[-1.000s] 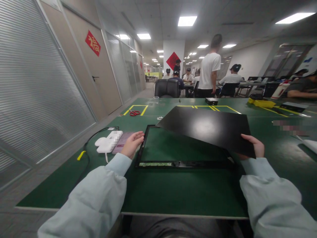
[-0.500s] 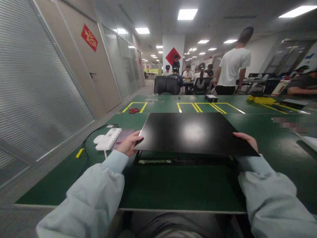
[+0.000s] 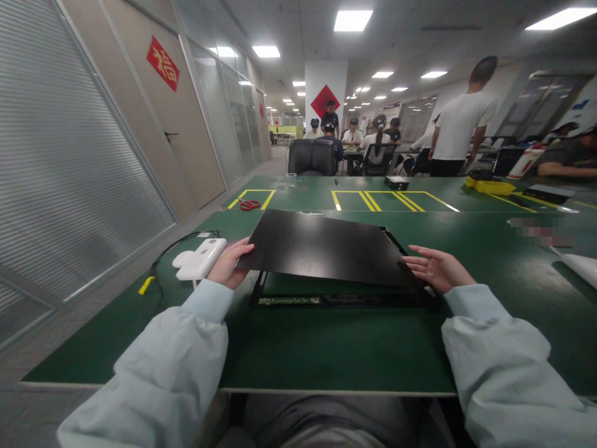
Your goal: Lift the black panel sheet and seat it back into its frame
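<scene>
A thin, glossy black panel (image 3: pixel 321 249) slants over a dark frame (image 3: pixel 389 300), its left side raised and its right side lower. My left hand (image 3: pixel 231 262) pinches the panel's left edge between thumb and fingers. At the right edge, my right hand (image 3: pixel 441 269) has its fingers stretched out, the tips at or against the panel; it does not grip it. The frame lies on the green table (image 3: pixel 345 354), with a green circuit board strip (image 3: pixel 289 300) along its front left. Most of the frame's inside is hidden under the panel.
Left of my left hand lie a white device (image 3: pixel 203 258) and a black cable (image 3: pixel 161 280) with a yellow tag (image 3: pixel 146 285). Farther back are red-handled scissors (image 3: pixel 249 205), a clear cup (image 3: pixel 291 180), a small black box (image 3: pixel 396 182) and a yellow object (image 3: pixel 489 185). People sit and stand beyond.
The panel has shifted left and its right side has dropped toward the frame, showing the frame's back right corner. My right hand has let go of the panel's edge and opened its fingers.
</scene>
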Demonstrator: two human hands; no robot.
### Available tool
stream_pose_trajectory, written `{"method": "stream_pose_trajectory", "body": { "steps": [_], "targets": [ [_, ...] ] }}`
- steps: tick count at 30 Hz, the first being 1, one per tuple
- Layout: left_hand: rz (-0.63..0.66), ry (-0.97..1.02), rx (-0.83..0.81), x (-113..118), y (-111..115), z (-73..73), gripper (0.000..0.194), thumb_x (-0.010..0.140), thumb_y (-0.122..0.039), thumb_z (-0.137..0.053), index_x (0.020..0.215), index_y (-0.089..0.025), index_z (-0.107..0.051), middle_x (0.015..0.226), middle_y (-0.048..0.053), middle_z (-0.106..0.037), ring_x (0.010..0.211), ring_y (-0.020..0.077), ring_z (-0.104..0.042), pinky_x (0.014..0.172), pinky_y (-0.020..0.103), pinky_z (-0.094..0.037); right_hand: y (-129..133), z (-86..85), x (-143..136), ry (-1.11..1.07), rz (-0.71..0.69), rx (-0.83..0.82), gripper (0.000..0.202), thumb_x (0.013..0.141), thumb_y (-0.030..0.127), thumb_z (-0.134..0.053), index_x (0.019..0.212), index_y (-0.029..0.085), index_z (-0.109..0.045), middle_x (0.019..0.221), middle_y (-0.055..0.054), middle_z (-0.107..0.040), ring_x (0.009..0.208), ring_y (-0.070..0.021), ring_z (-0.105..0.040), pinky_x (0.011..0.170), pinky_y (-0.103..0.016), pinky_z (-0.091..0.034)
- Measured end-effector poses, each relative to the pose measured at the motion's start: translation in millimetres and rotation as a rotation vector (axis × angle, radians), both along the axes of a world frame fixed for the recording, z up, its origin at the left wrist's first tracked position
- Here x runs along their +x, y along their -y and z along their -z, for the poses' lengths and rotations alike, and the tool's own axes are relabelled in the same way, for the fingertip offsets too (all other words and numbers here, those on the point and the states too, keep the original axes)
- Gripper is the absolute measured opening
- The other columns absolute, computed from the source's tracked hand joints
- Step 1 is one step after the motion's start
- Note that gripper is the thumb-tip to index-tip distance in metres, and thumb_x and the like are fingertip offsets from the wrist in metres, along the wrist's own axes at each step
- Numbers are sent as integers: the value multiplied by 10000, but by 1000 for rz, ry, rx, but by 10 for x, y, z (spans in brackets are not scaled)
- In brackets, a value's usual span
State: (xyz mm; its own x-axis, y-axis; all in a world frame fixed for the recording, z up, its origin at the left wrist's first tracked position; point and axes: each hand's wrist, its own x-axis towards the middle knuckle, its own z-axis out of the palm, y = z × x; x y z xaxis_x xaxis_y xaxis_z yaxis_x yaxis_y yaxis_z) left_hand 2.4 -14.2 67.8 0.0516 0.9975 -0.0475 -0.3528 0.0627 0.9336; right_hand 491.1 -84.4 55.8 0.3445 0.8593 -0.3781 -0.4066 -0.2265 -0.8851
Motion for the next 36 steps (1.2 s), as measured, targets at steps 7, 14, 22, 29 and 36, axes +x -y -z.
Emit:
{"method": "stream_pose_trajectory", "body": {
  "steps": [7, 14, 22, 29, 36],
  "targets": [
    [-1, -52, 23, 28, 39, 22, 511, 681, -147, -772, 1190, -118, -815, 1039, 95, -848, 918, 251, -788, 681, 260, -604, 12, 18, -24, 147, 19, 9, 294, 822, 140, -675, 1108, 207, -692, 880, -136, -803, 585, -196, -693, 424, -220, -487],
    [-2, -15, -13, 97, 86, 30, 447, 663, -97, -781, 1107, -113, -835, 987, 89, -851, 870, 226, -795, 667, 233, -607, -3, 39, 16, 235, 23, -18, 293, 807, 226, -702, 1096, 217, -662, 828, -129, -786, 447, -115, -475, 340, -176, -306],
    [16, -1, -18, 95, 102, 66, 419, 656, -84, -806, 1070, -123, -847, 941, 83, -853, 787, 208, -794, 634, 227, -612, 3, 101, 50, 258, 17, -17, 319, 808, 320, -693, 1105, 221, -630, 840, -146, -786, 422, -92, -331, 354, -207, -218],
    [29, 2, -11, 126, 98, 128, 431, 636, -75, -829, 1065, -116, -848, 951, 99, -856, 803, 213, -806, 663, 228, -628, 7, 103, 27, 267, 41, -15, 311, 776, 310, -678, 1067, 224, -614, 816, -137, -770, 428, -96, -308, 363, -228, -190],
    [25, 10, -12, 132, 98, 131, 387, 619, -73, -835, 1002, -127, -854, 916, 85, -855, 769, 201, -802, 647, 225, -632, -19, 131, 56, 268, 10, -10, 295, 759, 329, -684, 1036, 237, -638, 832, -117, -764, 441, -106, -333, 369, -244, -213]
  ]
}}
